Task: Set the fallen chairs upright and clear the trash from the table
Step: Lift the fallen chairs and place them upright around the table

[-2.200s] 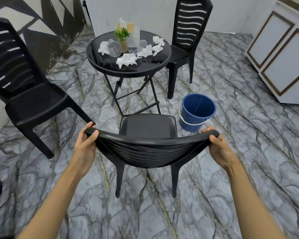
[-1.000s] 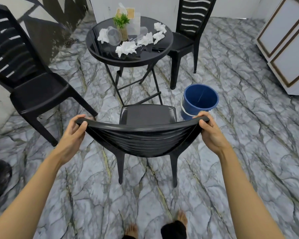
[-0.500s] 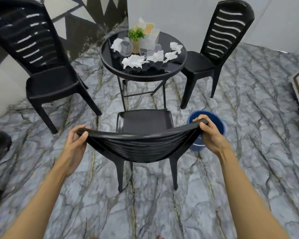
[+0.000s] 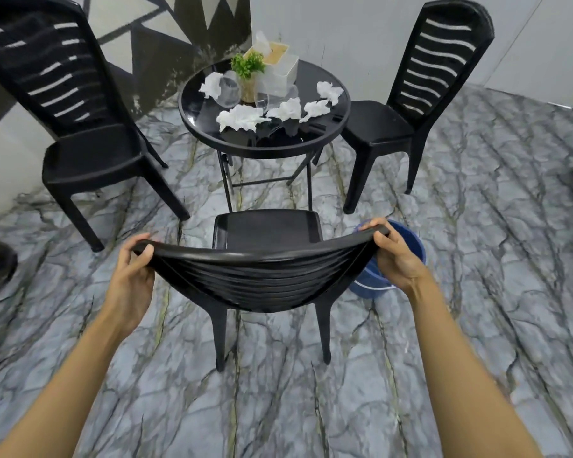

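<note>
- The left hand (image 4: 131,276) is curled shut over the left corner of the near chair (image 4: 265,259)'s backrest top.
- The right hand (image 4: 396,256) grips the right corner the same way.
- This chair stands upright, seat facing the round table (image 4: 199,123), just short of it.
- Crumpled tissues (image 4: 240,118) lie on the table.
- A blue bucket (image 4: 411,239) sits just right of the chair.

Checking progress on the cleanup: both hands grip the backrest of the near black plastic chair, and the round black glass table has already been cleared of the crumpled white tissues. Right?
Not quite. Left hand and right hand do grip the near black plastic chair, but the head view shows crumpled white tissues still lying on the round black glass table.
</note>
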